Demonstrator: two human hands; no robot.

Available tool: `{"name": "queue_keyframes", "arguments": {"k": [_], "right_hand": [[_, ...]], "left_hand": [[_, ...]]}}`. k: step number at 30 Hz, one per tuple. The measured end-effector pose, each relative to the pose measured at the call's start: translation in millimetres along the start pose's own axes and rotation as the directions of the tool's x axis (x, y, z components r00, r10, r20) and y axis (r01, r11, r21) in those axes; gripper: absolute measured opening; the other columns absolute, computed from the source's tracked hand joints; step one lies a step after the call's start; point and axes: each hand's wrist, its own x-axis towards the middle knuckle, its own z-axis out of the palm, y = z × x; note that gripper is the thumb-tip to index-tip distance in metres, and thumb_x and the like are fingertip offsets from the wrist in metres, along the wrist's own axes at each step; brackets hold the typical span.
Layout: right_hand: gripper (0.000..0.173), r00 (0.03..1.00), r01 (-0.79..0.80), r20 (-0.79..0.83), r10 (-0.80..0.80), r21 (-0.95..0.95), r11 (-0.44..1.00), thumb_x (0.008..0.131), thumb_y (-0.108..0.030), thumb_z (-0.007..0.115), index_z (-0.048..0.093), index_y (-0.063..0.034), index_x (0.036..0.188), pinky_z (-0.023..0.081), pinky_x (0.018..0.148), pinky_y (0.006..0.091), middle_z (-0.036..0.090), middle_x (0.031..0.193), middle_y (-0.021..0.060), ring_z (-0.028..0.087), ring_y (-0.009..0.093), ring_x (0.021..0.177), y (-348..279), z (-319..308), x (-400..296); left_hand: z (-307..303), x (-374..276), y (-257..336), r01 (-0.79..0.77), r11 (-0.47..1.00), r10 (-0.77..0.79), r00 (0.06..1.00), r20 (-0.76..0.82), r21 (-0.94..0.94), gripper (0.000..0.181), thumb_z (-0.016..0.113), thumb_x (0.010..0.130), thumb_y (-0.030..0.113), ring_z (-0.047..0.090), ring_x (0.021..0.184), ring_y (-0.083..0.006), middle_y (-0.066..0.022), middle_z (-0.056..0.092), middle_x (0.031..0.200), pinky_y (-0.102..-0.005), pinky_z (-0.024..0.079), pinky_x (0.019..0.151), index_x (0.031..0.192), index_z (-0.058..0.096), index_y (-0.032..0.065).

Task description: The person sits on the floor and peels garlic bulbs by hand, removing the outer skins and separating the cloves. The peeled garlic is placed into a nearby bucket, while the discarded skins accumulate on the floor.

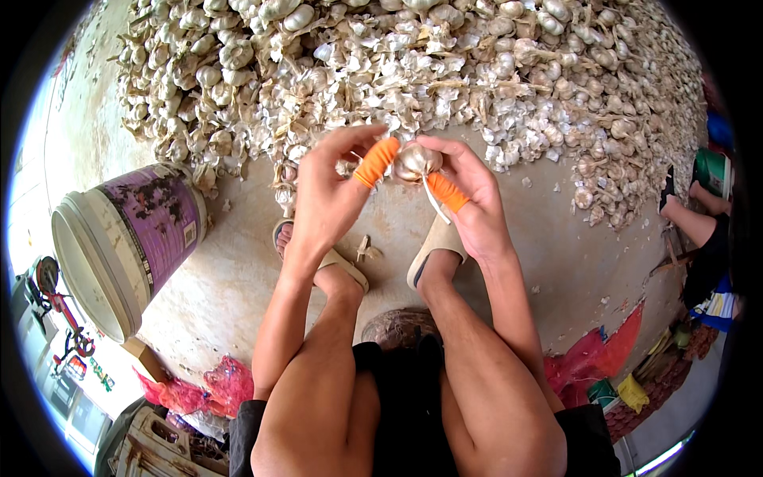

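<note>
My right hand (pixel 471 191) holds a garlic bulb (pixel 417 162) between its orange-covered thumb and its fingers. A thin white strip (pixel 436 201) hangs down beside that thumb. Close against the bulb's left side is the thumb of my left hand (pixel 334 185), also in an orange finger cover (pixel 377 162). The left fingers curl away behind, so what they may hold is hidden. Beyond both hands spreads a large heap of garlic bulbs (pixel 232 53), with loose papery garlic skins (pixel 435 77) across its middle.
A lidded plastic bucket (pixel 161 208) lies tilted at left by the heap. Red mesh bags (pixel 229 384) are on the concrete floor (pixel 238 262) at both sides. At far right another person's leg (pixel 688 220) shows near a green bucket (pixel 712 173). A bicycle (pixel 65 316) stands far left.
</note>
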Motion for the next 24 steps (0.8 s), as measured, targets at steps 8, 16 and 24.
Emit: {"name": "queue_keyframes", "arguments": {"k": [8,16,24], "right_hand": [[0.049,1.000,-0.002,0.006,0.002,0.068,0.998,0.090,0.012,0.060,0.049,0.0001,0.135,0.044,0.107,0.0341,0.058,0.132,0.0114,0.054,0.020,0.125,5.3,4.1,-1.0],[0.042,1.000,0.012,0.026,-0.013,0.055,0.998,0.091,0.010,0.063,0.050,0.0002,0.129,0.045,0.105,0.0330,0.059,0.130,0.0120,0.055,0.019,0.123,10.6,3.9,3.1],[0.040,0.998,0.010,-0.060,-0.005,0.068,0.998,0.091,0.007,0.065,0.055,0.0023,0.129,0.046,0.104,0.0311,0.062,0.125,0.0109,0.058,0.017,0.116,5.3,3.6,-0.1]], "left_hand": [[8.0,-3.5,-7.4,0.138,0.918,-0.103,0.988,0.113,-0.371,0.020,0.075,0.091,0.014,0.063,0.073,-0.0087,-0.0031,0.069,0.083,-0.0241,0.050,0.068,0.105,0.074,-0.0011],[12.2,-7.3,-4.2,-0.306,0.857,0.416,0.886,-0.205,0.414,0.010,0.077,0.086,0.006,0.063,0.061,-0.0201,-0.0069,0.065,0.077,-0.0333,0.050,0.056,0.095,0.074,0.0033],[-3.9,9.6,-14.8,-0.179,0.808,0.357,0.907,-0.224,0.562,0.027,0.074,0.088,0.008,0.069,0.079,-0.0276,-0.0117,0.072,0.093,-0.0361,0.054,0.071,0.115,0.071,0.0045]]}}
